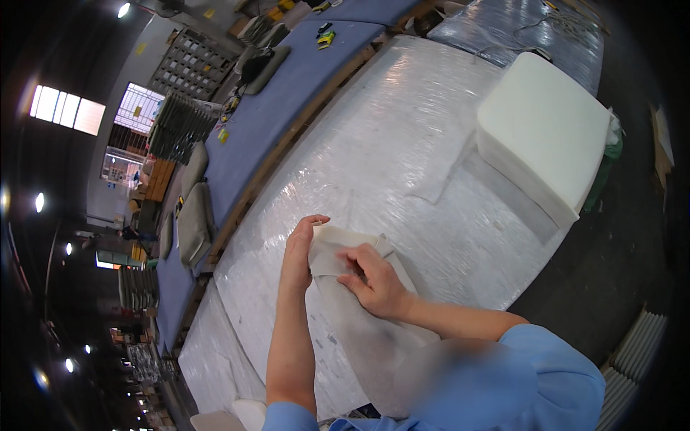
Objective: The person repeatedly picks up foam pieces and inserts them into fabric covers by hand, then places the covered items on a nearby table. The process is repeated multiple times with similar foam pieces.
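Observation:
A light grey-beige fabric cover (pixel 359 327) hangs over the near part of the plastic-wrapped table and runs down toward my body. At its far end, my left hand (pixel 296 251) grips the left edge, with the fingers curled over the top corner. My right hand (pixel 377 282) is closed, its fingertips bent against the upper face of the cloth. Whatever those fingertips pinch is hidden and slightly blurred. A thick white foam cushion (pixel 544 126) lies farther right, on a thin pale sheet (pixel 517 194).
Clear plastic film covers the white work table (pixel 388 108). Left of it runs a long blue padded table (pixel 287 93) with grey cushions (pixel 194 223) and a yellow-green tool (pixel 326 39). Grey ribbed pieces (pixel 632 366) are stacked at the lower right. Dark floor (pixel 568 266) borders the right side.

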A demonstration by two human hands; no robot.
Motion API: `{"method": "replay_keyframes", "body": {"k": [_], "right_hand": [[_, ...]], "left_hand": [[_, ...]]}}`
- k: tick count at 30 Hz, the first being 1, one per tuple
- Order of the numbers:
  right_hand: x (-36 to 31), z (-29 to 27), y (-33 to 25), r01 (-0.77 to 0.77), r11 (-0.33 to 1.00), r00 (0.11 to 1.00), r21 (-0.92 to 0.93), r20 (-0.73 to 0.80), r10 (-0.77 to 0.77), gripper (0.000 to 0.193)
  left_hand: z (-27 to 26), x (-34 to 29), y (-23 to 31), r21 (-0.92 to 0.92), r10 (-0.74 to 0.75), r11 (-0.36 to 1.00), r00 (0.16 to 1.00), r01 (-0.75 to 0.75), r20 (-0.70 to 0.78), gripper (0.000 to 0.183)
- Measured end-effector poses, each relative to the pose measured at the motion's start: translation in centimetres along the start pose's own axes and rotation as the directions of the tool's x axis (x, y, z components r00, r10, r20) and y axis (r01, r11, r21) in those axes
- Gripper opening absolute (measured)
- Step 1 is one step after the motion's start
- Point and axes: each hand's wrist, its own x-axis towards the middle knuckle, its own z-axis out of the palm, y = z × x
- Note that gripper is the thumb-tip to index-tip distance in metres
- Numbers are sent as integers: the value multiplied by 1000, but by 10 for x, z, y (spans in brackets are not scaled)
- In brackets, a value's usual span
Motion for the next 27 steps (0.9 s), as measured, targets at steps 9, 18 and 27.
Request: {"method": "replay_keyframes", "body": {"k": [9,18,27], "right_hand": [[62,-27,28,-238,966,951,100,226,211,21],[46,-32,39,172,959,945,-227,312,-96,25],[67,10,16,46,992,997,-117,73,-38,17]], "left_hand": [[-4,22,-26,-258,-86,962,996,90,29,66],[-43,21,-32,-305,137,941,989,-147,-56,45],[-74,0,-41,-260,-63,961,989,97,136,44]]}}
